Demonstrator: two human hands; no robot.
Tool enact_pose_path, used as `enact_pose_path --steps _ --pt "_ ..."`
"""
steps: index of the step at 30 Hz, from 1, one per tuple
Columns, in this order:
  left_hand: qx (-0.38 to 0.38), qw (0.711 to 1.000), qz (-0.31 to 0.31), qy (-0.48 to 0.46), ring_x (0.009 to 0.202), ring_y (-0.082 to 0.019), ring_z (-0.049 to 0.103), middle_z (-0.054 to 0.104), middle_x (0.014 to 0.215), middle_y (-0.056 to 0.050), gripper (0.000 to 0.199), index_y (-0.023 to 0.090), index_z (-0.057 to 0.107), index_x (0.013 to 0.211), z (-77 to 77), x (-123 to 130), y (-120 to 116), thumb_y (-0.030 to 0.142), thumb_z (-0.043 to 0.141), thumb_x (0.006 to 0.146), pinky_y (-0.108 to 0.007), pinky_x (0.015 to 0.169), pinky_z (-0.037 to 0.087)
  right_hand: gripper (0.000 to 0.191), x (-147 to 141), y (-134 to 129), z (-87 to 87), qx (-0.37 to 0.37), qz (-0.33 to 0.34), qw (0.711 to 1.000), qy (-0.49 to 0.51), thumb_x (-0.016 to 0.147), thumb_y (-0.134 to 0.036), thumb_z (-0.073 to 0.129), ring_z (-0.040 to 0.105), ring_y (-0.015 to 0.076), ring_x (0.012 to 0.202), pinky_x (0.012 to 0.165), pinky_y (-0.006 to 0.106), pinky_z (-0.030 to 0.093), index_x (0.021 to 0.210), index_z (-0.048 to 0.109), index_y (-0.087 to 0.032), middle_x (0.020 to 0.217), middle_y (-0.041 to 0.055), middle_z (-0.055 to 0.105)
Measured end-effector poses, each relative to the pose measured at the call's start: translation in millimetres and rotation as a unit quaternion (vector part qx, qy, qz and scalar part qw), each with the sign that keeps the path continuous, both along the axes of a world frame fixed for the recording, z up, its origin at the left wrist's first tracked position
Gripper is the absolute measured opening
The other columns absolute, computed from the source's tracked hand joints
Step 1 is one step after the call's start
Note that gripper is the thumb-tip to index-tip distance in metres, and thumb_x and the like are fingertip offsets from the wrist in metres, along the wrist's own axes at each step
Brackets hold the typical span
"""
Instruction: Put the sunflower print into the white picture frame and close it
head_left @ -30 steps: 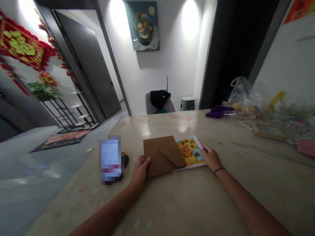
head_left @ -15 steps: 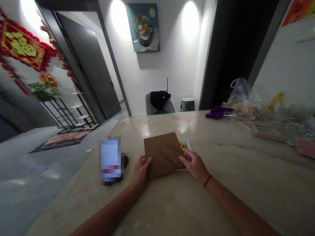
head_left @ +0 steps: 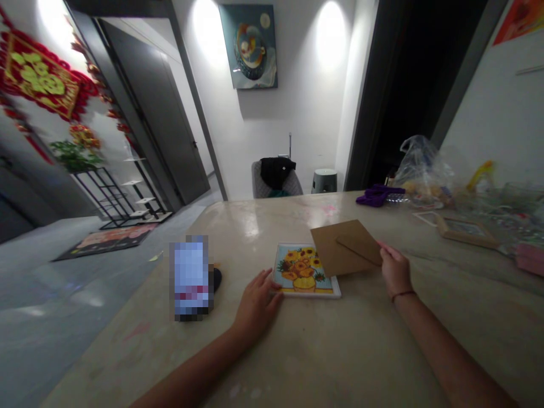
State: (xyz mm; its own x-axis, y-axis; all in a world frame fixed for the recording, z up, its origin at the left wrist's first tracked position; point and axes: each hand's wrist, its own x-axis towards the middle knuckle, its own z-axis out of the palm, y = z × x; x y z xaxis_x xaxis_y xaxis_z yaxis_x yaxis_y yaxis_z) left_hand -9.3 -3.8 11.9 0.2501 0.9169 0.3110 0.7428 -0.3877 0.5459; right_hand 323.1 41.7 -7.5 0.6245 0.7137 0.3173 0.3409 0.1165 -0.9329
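A brown picture-frame backing board (head_left: 346, 258) with a fold-out stand flap is pinched at its right edge by my right hand (head_left: 396, 272). The board is tilted and hangs over the right part of a sunflower picture (head_left: 300, 269) in a thin white frame, hiding its upper right corner. That picture lies face up on the table. My left hand (head_left: 258, 301) rests at the picture's lower left edge, fingers stretched out and touching the border. It holds nothing.
A phone with a blurred screen (head_left: 191, 277) stands left of my hands on the stone table (head_left: 314, 351). Further right lie a wooden frame (head_left: 467, 231), a purple cloth (head_left: 376, 195), a clear plastic bag (head_left: 425, 170) and a pink item (head_left: 530, 258). A chair (head_left: 257, 181) stands beyond the far edge.
The backing board has moved right in my right hand, uncovering most of the sunflower picture. My left hand has let go of the board and shifted right to the picture's edge.
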Motion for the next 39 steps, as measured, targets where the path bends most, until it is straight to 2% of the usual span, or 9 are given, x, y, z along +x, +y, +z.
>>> enact_pose_path --steps 3,9,13,16,20,26,31,35,39 --pt "-0.006 0.999 0.028 -0.029 0.118 -0.028 0.045 0.055 0.124 -0.009 0.01 0.021 0.062 0.072 -0.3 -3.3 -0.6 0.031 0.059 0.071 -0.046 0.1 0.032 0.048 14.7 -2.0 -1.2 -0.088 -0.065 0.992 -0.067 0.073 -0.029 0.034 0.055 0.0263 0.103 0.086 0.036 0.041 0.107 0.062 -0.008 0.109 0.0168 0.062" --pt "-0.015 0.997 0.049 -0.055 0.112 -0.031 0.049 0.062 0.112 -0.01 0.012 0.022 0.057 0.064 2.8 -13.4 -1.3 0.033 0.062 0.067 -0.045 0.098 0.031 0.046 17.6 -0.9 -4.9 -0.173 -0.072 0.976 -0.108 0.071 -0.021 0.033 0.058 0.0305 0.094 0.078 0.041 0.043 0.102 0.065 -0.01 0.103 0.0186 0.064" --pt "-0.007 0.999 0.048 0.0 0.092 -0.028 0.058 0.065 0.087 -0.009 0.012 0.022 0.057 0.076 5.3 -13.4 -3.7 0.033 0.054 0.073 -0.041 0.086 0.04 0.046 17.0 -1.3 -9.5 -0.24 -0.053 0.949 -0.195 0.07 -0.018 0.035 0.059 0.0284 0.089 0.074 0.04 0.044 0.107 0.063 -0.014 0.1 0.0169 0.064" --pt "0.003 0.998 0.043 0.048 0.085 -0.026 0.058 0.063 0.089 -0.009 0.015 0.02 0.056 0.082 5.6 -11.6 -4.7 0.032 0.048 0.077 -0.039 0.079 0.043 0.042 10.1 -5.6 -6.7 -0.268 -0.085 0.914 -0.291 0.072 -0.019 0.04 0.057 0.0309 0.09 0.074 0.043 0.042 0.106 0.063 -0.013 0.102 0.021 0.06" --pt "0.007 0.997 0.044 0.058 0.093 -0.026 0.057 0.063 0.096 -0.011 0.014 0.02 0.055 0.073 4.6 -11.6 -4.4 0.033 0.049 0.077 -0.039 0.083 0.042 0.036 -16.2 -10.2 3.5 -0.17 -0.103 0.9 -0.388 0.074 -0.018 0.043 0.05 0.0321 0.102 0.082 0.045 0.04 0.102 0.062 -0.009 0.114 0.022 0.053" --pt "0.021 0.998 0.039 0.04 0.107 -0.027 0.053 0.06 0.114 -0.009 0.014 0.022 0.054 0.064 3.4 -9.6 -7.8 0.033 0.056 0.073 -0.042 0.092 0.038 0.025 -86.9 -20.9 4.6 -0.032 0.111 0.904 -0.412 0.081 -0.025 0.043 0.046 0.0266 0.108 0.094 0.045 0.035 0.094 0.063 -0.018 0.1 0.0114 0.062" --pt "0.042 0.994 0.026 0.093 0.111 -0.027 0.051 0.06 0.115 -0.01 0.014 0.022 0.055 0.065 2.2 -7.7 -8.5 0.033 0.054 0.074 -0.042 0.095 0.036 0.024 -114.0 -25.4 -6.1 -0.022 0.214 0.929 -0.301 0.078 -0.027 0.049 0.044 0.0269 0.116 0.099 0.046 0.033 0.094 0.064 -0.019 0.109 0.0108 0.06" --pt "0.067 0.995 0.03 0.074 0.11 -0.026 0.052 0.055 0.122 -0.01 0.012 0.022 0.054 0.068 2.5 -9.5 -6.2 0.032 0.054 0.075 -0.042 0.091 0.04 0.039 -99.8 -17.6 -9.4 -0.001 0.266 0.963 -0.047 0.073 -0.029 0.053 0.052 0.0227 0.109 0.095 0.043 0.04 0.111 0.055 -0.02 0.114 0.0089 0.06" --pt "0.055 0.998 0.018 0.003 0.106 -0.024 0.056 0.048 0.13 -0.008 0.016 0.022 0.052 0.067 3.2 -8.2 -6.1 0.035 0.052 0.077 -0.037 0.083 0.046 0.049 -83.6 -12.5 -4.8 -0.041 0.263 0.941 0.21 0.067 -0.034 0.061 0.06 0.022 0.096 0.08 0.037 0.05 0.113 0.052 -0.019 0.11 0.01 0.062"
